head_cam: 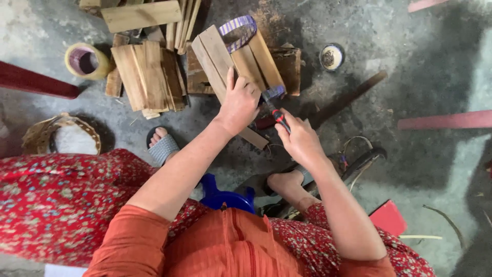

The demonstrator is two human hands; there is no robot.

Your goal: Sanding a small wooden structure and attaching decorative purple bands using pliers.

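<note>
I think the tool [277,114] with the red and black handle can slip off the wood and hit my left hand [239,104], because its tip works just beside my fingers. My left hand lies flat and half open on the slat frame [225,56], pressing it to the floor. My right hand [300,139] is closed around the tool handle
</note>
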